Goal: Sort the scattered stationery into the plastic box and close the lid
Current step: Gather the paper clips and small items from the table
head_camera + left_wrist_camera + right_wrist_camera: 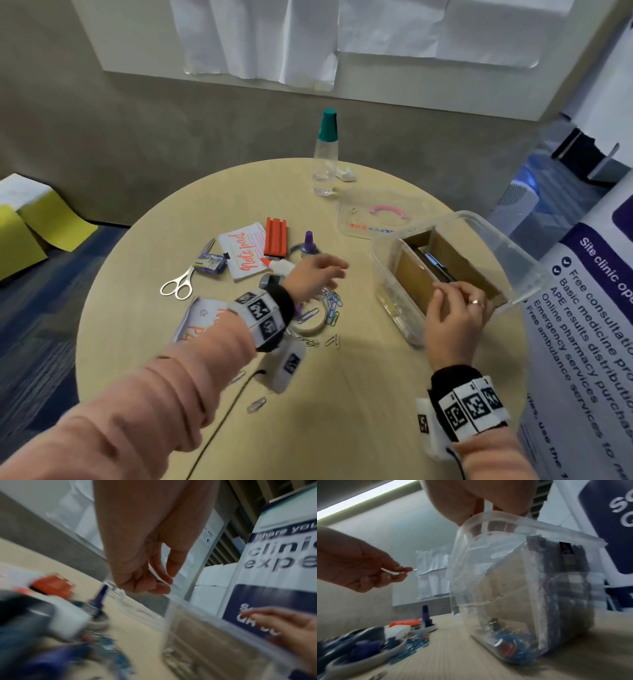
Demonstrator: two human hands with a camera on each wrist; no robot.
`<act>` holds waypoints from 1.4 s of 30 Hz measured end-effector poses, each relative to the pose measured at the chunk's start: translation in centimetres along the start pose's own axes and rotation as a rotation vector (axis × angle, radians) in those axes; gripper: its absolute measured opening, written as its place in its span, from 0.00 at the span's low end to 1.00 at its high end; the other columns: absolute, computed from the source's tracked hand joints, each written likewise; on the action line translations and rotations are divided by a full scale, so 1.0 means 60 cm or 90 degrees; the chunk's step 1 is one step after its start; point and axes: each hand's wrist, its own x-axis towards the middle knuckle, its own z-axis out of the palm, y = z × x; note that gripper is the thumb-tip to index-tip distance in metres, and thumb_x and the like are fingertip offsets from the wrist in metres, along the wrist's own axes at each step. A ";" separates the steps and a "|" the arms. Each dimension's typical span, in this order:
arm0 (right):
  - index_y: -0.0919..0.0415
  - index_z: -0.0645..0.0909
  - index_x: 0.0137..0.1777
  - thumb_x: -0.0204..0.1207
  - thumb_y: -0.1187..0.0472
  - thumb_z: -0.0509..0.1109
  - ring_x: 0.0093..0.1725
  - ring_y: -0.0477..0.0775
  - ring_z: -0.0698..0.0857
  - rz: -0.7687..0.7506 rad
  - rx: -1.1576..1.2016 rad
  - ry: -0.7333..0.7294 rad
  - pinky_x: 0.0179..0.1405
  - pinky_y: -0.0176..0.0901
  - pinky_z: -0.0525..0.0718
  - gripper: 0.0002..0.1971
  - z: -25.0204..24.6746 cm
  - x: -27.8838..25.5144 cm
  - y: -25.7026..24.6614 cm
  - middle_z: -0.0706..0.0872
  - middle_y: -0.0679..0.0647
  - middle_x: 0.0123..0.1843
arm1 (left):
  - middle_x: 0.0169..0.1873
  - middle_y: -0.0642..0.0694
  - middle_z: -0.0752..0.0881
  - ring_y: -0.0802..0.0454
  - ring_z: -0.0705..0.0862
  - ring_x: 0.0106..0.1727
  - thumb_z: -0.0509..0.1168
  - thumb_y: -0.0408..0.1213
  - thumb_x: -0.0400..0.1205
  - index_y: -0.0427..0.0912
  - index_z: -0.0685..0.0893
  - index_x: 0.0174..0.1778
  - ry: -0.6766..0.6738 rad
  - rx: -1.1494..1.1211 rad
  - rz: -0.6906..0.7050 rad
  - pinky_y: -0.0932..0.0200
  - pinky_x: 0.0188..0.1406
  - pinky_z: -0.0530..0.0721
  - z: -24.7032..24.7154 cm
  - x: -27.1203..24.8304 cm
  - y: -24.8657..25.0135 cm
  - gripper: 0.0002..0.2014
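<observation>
A clear plastic box [390, 260] with cardboard dividers stands at the table's right. My right hand [455, 301] grips its near end, fingers curled over the rim [488, 515]. Blue paper clips [518, 651] lie in the box's bottom. My left hand [325, 272] hovers between the pile and the box, blurred, pinching a small silvery paper clip [392, 572]. The clear lid [380, 216] with a pink handle lies flat behind the box. Scissors [181, 277], a staples box [209, 263], a note pad [245, 250], a purple-capped bottle [308, 245] and loose paper clips [332, 303] lie scattered.
A water bottle [325, 154] with a green cap stands at the table's far edge beside crumpled paper [346, 174]. A printed banner [589, 325] rises close to the table's right side. An orange-red block [275, 236] and a tape ring [310, 329] sit in the pile.
</observation>
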 end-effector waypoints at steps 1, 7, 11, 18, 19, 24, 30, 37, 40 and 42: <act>0.70 0.86 0.48 0.75 0.69 0.68 0.52 0.67 0.74 -0.043 -0.001 0.035 0.52 0.52 0.75 0.07 0.000 -0.011 -0.008 0.81 0.68 0.50 | 0.42 0.48 0.83 0.60 0.78 0.33 0.61 0.29 0.82 0.35 0.83 0.58 0.014 0.052 -0.002 0.74 0.30 0.76 -0.027 -0.008 -0.016 0.11; 0.64 0.87 0.45 0.74 0.65 0.67 0.47 0.57 0.80 -0.172 0.064 -0.288 0.50 0.41 0.76 0.08 0.037 -0.082 -0.058 0.82 0.57 0.45 | 0.53 0.42 0.86 0.51 0.81 0.49 0.67 0.35 0.78 0.40 0.85 0.55 -0.066 0.485 -0.114 0.65 0.49 0.74 -0.140 -0.065 -0.113 0.10; 0.59 0.83 0.58 0.77 0.60 0.66 0.56 0.54 0.81 -0.025 -0.081 -0.653 0.57 0.38 0.74 0.12 0.094 -0.102 -0.060 0.80 0.55 0.59 | 0.57 0.44 0.85 0.49 0.82 0.58 0.67 0.35 0.78 0.42 0.84 0.57 -0.161 0.651 -0.174 0.63 0.52 0.76 -0.140 -0.095 -0.156 0.12; 0.66 0.75 0.59 0.75 0.58 0.68 0.62 0.63 0.79 0.048 -0.232 -0.691 0.57 0.45 0.76 0.16 0.149 -0.109 -0.087 0.75 0.61 0.63 | 0.61 0.36 0.80 0.39 0.82 0.60 0.62 0.31 0.80 0.34 0.78 0.60 -0.092 0.806 -0.206 0.52 0.56 0.80 -0.106 -0.119 -0.186 0.13; 0.66 0.76 0.59 0.76 0.62 0.67 0.62 0.63 0.79 0.043 -0.236 -0.689 0.57 0.45 0.76 0.14 0.154 -0.110 -0.089 0.76 0.62 0.64 | 0.62 0.36 0.79 0.38 0.81 0.62 0.61 0.31 0.81 0.34 0.77 0.61 -0.081 0.820 -0.202 0.52 0.57 0.80 -0.104 -0.119 -0.186 0.13; 0.64 0.84 0.49 0.73 0.74 0.59 0.57 0.60 0.83 0.053 -0.168 -0.698 0.56 0.41 0.77 0.14 0.159 -0.115 -0.090 0.85 0.61 0.56 | 0.61 0.35 0.80 0.38 0.82 0.60 0.59 0.29 0.82 0.32 0.77 0.62 -0.080 0.848 -0.206 0.52 0.55 0.81 -0.109 -0.119 -0.188 0.13; 0.64 0.77 0.48 0.77 0.74 0.58 0.25 0.47 0.75 0.315 0.180 -0.729 0.23 0.32 0.74 0.08 0.150 -0.103 -0.066 0.73 0.54 0.29 | 0.49 0.38 0.82 0.43 0.80 0.51 0.54 0.36 0.84 0.38 0.79 0.49 -0.044 0.581 -0.172 0.54 0.50 0.76 -0.128 -0.121 -0.183 0.10; 0.63 0.72 0.39 0.79 0.67 0.55 0.28 0.49 0.70 0.667 0.597 -0.694 0.18 0.33 0.68 0.09 0.133 -0.080 -0.063 0.72 0.55 0.31 | 0.21 0.46 0.73 0.54 0.66 0.21 0.43 0.31 0.76 0.43 0.67 0.29 -0.051 -0.262 -0.208 0.66 0.19 0.62 -0.151 -0.114 -0.170 0.12; 0.62 0.79 0.41 0.78 0.64 0.67 0.27 0.45 0.73 0.348 0.297 -0.740 0.20 0.27 0.71 0.04 0.146 -0.088 -0.078 0.76 0.51 0.30 | 0.22 0.45 0.75 0.54 0.69 0.20 0.43 0.33 0.75 0.41 0.69 0.28 -0.072 -0.384 -0.192 0.66 0.18 0.67 -0.148 -0.111 -0.166 0.13; 0.61 0.84 0.45 0.73 0.62 0.73 0.34 0.45 0.77 0.124 0.094 -0.739 0.30 0.26 0.74 0.04 0.156 -0.100 -0.087 0.79 0.48 0.34 | 0.22 0.46 0.72 0.55 0.67 0.20 0.47 0.35 0.77 0.43 0.69 0.26 -0.059 -0.327 -0.214 0.65 0.20 0.66 -0.139 -0.106 -0.165 0.14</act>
